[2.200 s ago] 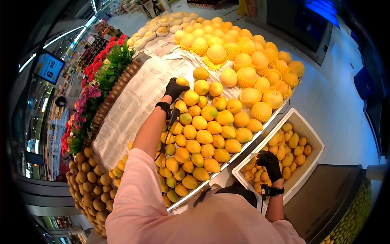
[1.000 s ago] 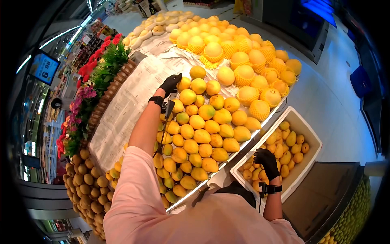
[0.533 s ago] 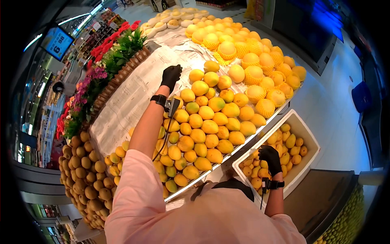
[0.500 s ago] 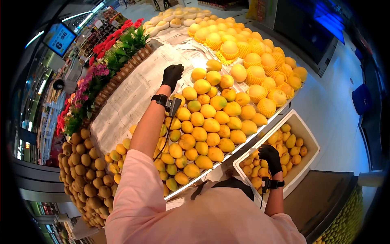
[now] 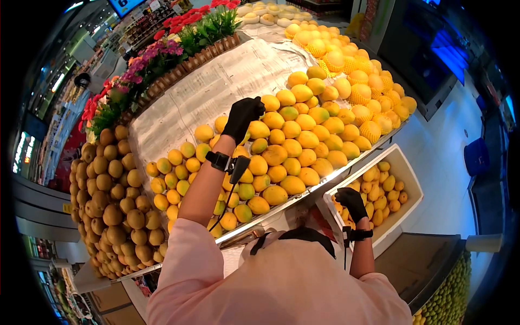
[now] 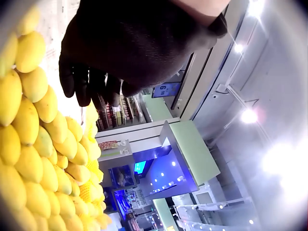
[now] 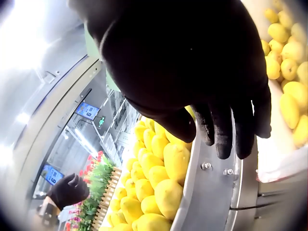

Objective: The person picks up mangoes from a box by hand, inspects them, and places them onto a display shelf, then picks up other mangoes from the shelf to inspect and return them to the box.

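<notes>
In the head view my black-gloved left hand [image 5: 242,118] hangs over the upper edge of the rows of yellow mangoes [image 5: 275,155] on the display stand. A mango [image 5: 270,103] sits right beside its fingertips. The left wrist view shows this hand's fingers [image 6: 83,84] loosely bent, with nothing visible between them. My right hand [image 5: 353,205], also gloved in black, hovers over the left end of a white box [image 5: 413,194] of mangoes. Seen from the right wrist, its fingers [image 7: 222,132] droop loosely, holding nothing, beside the stand's metal edge [image 7: 207,192].
Kiwifruit [image 5: 114,216] lie heaped at the left end. Round yellow fruit in foam nets [image 5: 360,95] fill the right end. White paper [image 5: 200,86] covers the upper stand, bordered by a low wooden fence [image 5: 184,67] with flowers. A dark-topped stand [image 5: 417,260] is beside the box.
My left hand held a mango at the upper end of the rows, let it go and drew back. It has since moved down-left along the mangoes. The head view has turned; the right hand stays over the box.
</notes>
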### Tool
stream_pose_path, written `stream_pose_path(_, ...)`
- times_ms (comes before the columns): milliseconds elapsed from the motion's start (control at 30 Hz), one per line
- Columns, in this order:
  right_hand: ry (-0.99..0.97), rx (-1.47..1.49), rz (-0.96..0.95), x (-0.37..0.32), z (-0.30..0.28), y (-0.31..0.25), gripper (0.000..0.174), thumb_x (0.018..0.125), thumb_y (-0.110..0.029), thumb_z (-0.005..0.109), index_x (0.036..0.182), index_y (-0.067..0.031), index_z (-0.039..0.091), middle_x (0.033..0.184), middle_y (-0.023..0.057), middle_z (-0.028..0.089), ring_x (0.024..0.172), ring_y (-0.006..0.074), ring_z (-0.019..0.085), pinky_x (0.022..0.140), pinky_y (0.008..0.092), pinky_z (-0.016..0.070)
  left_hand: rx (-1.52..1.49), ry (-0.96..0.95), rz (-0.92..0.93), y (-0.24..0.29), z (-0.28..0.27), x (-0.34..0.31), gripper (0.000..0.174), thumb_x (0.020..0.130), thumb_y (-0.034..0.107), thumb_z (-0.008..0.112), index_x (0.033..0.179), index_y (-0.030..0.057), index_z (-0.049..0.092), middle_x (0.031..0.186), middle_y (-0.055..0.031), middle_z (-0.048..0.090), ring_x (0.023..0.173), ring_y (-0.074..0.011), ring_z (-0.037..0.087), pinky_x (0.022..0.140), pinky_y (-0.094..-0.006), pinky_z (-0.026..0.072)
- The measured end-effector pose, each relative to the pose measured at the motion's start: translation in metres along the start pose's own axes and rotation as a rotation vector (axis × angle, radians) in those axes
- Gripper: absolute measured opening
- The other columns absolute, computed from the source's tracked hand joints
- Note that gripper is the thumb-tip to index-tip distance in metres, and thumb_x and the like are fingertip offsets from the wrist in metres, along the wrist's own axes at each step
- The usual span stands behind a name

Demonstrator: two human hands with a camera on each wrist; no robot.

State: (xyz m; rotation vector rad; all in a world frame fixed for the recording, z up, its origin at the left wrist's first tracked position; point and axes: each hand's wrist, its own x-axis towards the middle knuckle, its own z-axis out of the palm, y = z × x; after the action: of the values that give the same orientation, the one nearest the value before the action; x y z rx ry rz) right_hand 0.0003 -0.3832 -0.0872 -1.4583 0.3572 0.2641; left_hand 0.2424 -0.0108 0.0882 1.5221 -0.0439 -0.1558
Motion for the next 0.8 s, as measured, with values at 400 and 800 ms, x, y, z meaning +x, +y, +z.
stream_pose_path(400, 0.044, 0.169, 0.149, -0.06, 0.038, 0.043, 0.035, 0.086, -0.013, 0.065, 0.116, 0.002, 0.056, 0.09, 0.0078, 0.066, 0.075, 0.0151, 0.066, 0.064, 0.026, 0.0542, -0.295, -0.114, -0.032, -0.035, -0.031, -0.142, 0.031, 0.098, 0.033, 0.048, 0.086, 0.0075, 0.06, 0.072, -0.0022, 0.058, 0.06, -0.0106, 0.054, 0.051, -0.0221, 0.0398)
stream_pose_path(800, 0.162, -0.185, 0.068, -0.08, 0.039, 0.045, 0.03, 0.079, -0.015, 0.072, 0.104, 0.0006, 0.066, 0.077, 0.0044, 0.065, 0.067, 0.0135, 0.063, 0.061, 0.0249, 0.0495, 1.024, 0.07, 0.919, -0.1, -0.071, -0.185, 0.032, 0.097, 0.021, 0.043, 0.068, 0.0057, 0.046, 0.055, -0.0124, 0.044, 0.049, -0.0303, 0.047, 0.047, -0.0387, 0.0375)
